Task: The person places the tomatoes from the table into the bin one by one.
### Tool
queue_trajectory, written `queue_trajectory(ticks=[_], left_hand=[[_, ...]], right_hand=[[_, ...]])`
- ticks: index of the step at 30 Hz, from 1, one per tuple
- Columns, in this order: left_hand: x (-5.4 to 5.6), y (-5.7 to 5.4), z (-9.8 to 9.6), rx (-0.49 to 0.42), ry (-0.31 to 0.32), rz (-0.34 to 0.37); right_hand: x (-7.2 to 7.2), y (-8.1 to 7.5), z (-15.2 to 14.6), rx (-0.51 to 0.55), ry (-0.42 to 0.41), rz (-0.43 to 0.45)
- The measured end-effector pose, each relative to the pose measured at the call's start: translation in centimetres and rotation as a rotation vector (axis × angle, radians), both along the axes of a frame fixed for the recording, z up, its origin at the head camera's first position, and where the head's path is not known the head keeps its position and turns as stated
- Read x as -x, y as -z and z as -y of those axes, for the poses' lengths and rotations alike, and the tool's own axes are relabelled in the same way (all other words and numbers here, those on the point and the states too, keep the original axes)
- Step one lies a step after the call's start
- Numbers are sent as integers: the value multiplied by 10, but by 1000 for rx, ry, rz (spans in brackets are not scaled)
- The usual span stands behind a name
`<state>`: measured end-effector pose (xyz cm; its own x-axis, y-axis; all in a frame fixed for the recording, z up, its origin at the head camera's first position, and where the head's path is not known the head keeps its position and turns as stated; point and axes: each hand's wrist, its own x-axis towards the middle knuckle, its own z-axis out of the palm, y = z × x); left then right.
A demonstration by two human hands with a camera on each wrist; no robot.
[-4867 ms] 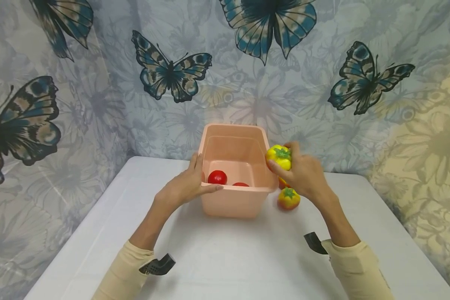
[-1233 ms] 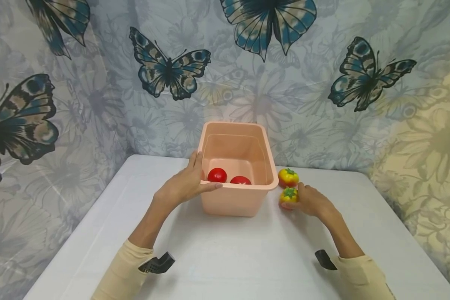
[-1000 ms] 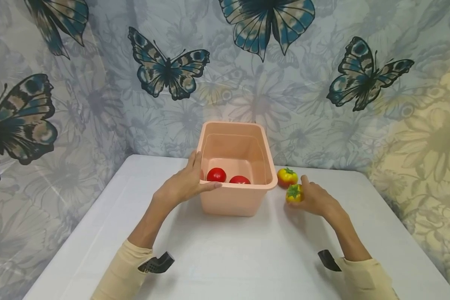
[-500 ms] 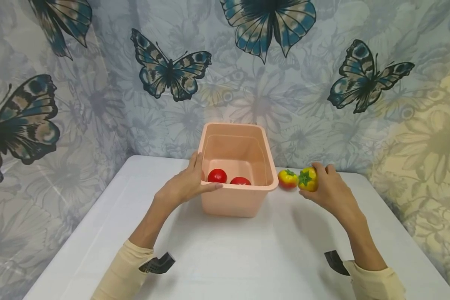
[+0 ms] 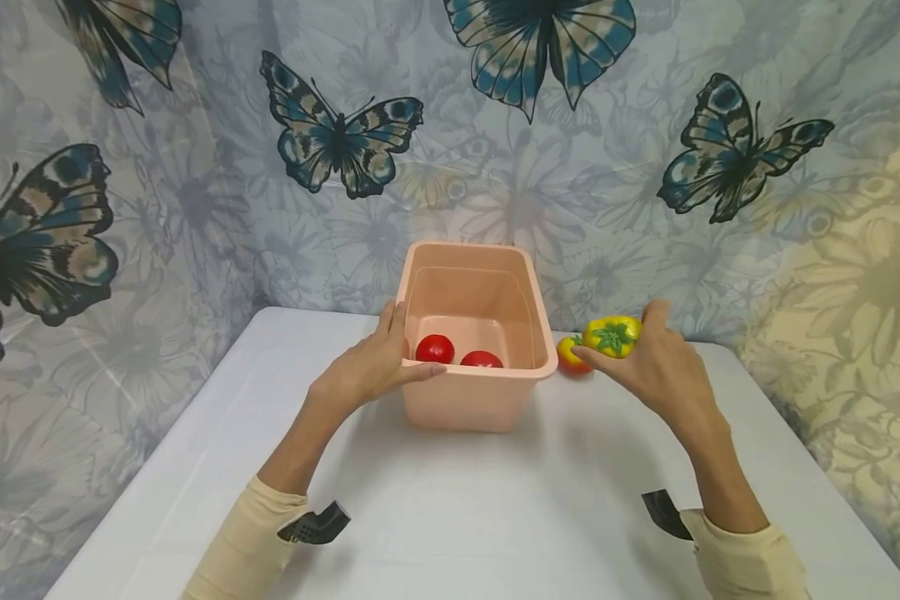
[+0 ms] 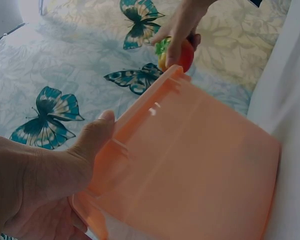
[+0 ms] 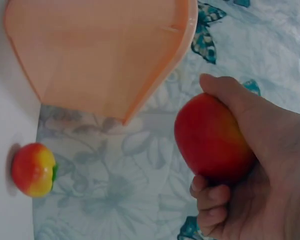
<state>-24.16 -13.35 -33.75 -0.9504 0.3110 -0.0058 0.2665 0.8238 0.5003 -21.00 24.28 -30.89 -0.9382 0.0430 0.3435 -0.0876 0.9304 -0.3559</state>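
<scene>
In the head view my left hand (image 5: 363,371) grips the near left corner of a peach plastic bin (image 5: 465,400), thumb along the front rim and fingers against the side. Two red round fruits (image 5: 435,349) lie inside near the front wall, the right one partly hidden by the rim. My right hand (image 5: 671,367) holds a yellow-and-red fruit (image 5: 613,335) with a green star-shaped top, raised to the right of the bin. The right wrist view shows thumb and fingers around its smooth red underside (image 7: 210,137). A similar fruit (image 7: 34,170) sits on the table beside the bin.
The white table (image 5: 450,517) runs back to a wall cloth (image 5: 330,258) printed with butterflies and flowers, close behind the bin. Black wrist mounts (image 5: 315,525) stick out from both sleeves.
The right hand took the nearer fruit off the table, then moved it up and right. The fruit held 4.9 seconds ago has left the hand and is out of sight. The left hand stays put.
</scene>
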Motion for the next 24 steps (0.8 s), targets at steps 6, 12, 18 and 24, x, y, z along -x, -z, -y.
queue_trajectory(ticks=[6, 12, 18, 24], left_hand=[[1, 0, 1, -1, 3, -3], [2, -1, 2, 2, 9, -6], [2, 0, 1, 1, 14, -10], [3, 3, 1, -1, 11, -3]], right_hand=[[4, -6, 13, -16, 18, 11], [6, -10, 24, -82, -32, -51], [4, -15, 31, -85, -44, -79], [4, -21, 38, -67, -46, -61]])
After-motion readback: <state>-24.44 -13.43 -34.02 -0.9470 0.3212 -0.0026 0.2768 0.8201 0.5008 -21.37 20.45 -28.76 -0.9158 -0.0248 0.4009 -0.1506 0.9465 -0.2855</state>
